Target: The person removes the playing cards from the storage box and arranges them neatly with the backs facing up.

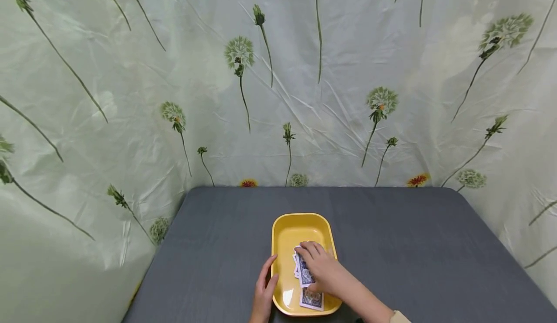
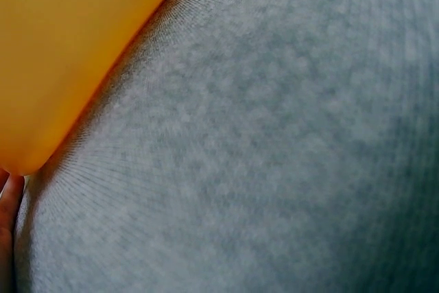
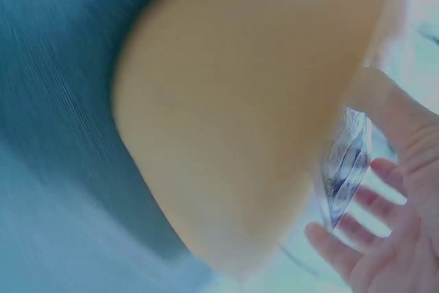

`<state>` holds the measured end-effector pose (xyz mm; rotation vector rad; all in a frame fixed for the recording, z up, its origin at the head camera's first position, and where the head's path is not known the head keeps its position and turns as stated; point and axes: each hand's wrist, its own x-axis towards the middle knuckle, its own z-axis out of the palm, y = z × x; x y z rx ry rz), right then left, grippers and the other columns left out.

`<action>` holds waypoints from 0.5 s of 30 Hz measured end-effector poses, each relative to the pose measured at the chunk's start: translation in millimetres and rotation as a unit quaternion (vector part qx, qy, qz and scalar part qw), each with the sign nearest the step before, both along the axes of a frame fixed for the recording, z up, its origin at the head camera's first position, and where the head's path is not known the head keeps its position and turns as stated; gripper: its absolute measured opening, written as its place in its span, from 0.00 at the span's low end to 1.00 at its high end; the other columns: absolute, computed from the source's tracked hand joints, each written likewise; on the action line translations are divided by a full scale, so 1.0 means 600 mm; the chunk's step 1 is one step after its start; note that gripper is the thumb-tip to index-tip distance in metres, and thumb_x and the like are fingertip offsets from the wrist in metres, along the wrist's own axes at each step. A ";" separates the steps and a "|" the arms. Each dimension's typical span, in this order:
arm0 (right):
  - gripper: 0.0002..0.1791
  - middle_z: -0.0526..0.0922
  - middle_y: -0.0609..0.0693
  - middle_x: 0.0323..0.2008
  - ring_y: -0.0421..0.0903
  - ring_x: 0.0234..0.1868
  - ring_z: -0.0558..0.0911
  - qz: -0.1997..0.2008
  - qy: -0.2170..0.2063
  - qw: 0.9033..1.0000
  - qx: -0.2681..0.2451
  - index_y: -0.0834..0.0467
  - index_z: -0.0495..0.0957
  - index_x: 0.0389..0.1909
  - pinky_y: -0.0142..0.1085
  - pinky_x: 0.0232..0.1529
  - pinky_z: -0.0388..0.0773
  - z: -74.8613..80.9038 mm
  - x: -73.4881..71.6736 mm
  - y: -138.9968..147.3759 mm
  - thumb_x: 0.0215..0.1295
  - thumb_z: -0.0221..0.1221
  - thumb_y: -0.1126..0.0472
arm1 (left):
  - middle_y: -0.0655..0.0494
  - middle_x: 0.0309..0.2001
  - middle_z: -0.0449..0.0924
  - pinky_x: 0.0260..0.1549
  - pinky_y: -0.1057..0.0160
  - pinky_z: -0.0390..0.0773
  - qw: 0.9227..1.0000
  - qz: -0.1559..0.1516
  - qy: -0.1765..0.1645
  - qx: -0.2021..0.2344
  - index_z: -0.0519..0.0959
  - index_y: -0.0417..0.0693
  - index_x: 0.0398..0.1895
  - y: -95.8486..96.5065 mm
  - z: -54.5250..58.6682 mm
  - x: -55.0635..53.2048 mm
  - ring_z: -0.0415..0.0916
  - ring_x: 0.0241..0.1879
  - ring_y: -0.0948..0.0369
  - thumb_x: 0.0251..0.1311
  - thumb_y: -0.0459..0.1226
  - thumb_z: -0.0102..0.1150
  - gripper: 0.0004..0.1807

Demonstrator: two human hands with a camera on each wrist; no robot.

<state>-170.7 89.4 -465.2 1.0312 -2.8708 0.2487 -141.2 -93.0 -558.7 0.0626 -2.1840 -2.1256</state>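
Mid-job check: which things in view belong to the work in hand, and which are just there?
Part of the job:
playing cards, inside the tray
yellow tray
right hand, fingers and thumb on cards
left hand, touching the tray's side

Just there:
grey table, under the tray
flower-print sheet, behind the table

From here I count two hands (image 1: 326,271), one yellow tray (image 1: 300,227), one grey table (image 1: 217,245), one flowered backdrop (image 1: 209,81) and at least three cards (image 1: 312,300).
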 end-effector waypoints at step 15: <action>0.49 0.67 0.59 0.60 0.62 0.61 0.64 -0.142 -0.077 0.987 0.012 0.64 0.63 0.60 0.57 0.54 0.65 0.017 -0.032 0.150 0.30 0.74 0.64 | 0.47 0.67 0.59 0.51 0.80 0.61 0.999 0.004 -0.026 0.019 0.65 0.52 0.62 0.002 0.000 0.000 0.59 0.56 0.78 0.62 0.38 0.48 0.23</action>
